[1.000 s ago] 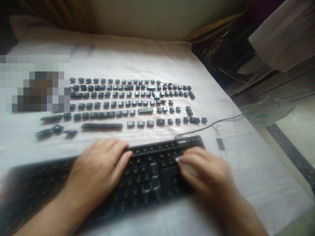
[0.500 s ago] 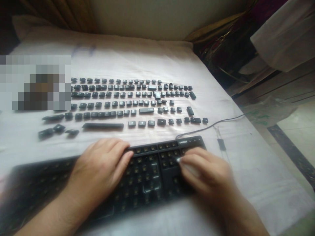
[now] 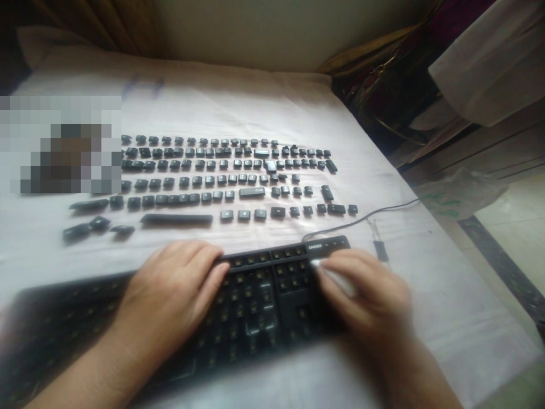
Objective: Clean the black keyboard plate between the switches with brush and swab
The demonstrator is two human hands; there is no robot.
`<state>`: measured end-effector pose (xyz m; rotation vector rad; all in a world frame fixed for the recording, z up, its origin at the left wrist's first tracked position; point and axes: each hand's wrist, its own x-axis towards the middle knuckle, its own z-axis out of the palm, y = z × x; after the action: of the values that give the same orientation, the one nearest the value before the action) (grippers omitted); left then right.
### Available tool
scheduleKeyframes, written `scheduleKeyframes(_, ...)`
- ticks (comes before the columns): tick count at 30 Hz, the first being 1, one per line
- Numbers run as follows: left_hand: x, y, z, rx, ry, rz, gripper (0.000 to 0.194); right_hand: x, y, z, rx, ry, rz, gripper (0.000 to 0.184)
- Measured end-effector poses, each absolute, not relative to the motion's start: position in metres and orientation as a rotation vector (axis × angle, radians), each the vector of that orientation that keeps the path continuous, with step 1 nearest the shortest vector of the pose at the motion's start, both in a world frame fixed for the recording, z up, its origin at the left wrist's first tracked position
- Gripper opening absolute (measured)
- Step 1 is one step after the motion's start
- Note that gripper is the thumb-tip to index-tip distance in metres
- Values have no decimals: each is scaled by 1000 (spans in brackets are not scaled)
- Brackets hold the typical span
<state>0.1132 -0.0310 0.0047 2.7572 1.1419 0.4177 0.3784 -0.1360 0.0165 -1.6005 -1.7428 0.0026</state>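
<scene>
A black keyboard [image 3: 290,301] with its keycaps off lies at the front, its bare key sockets showing. My left hand [image 3: 170,284] rests across its middle, fingers closed over the far edge. At the number-pad end, my right hand [image 3: 366,295] pinches a small white piece [image 3: 315,264], perhaps tissue or a swab; blur hides its exact kind. Its tip is just above the sockets near the far right corner. Beyond the keyboard, loose black keycaps stand in several rows, among them a long space bar [image 3: 176,219] and a wide shift keycap [image 3: 252,192].
A pale cloth [image 3: 238,102] covers the surface. The keyboard's cable [image 3: 366,216] runs off to the right, past a small tool with a dark middle [image 3: 380,251]. A clear plastic bag [image 3: 464,193] lies beyond the right edge. A pixelated patch hides the left side.
My right hand has shifted slightly right and towards the keyboard's far edge with the white piece. My left hand has kept its place on the keyboard.
</scene>
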Motion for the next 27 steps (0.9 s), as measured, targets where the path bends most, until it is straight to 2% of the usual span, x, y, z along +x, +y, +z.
scheduleKeyframes(27,114,-31,5,2806,1122,414,26,373,-129,13,-1633,-1925,-50,8)
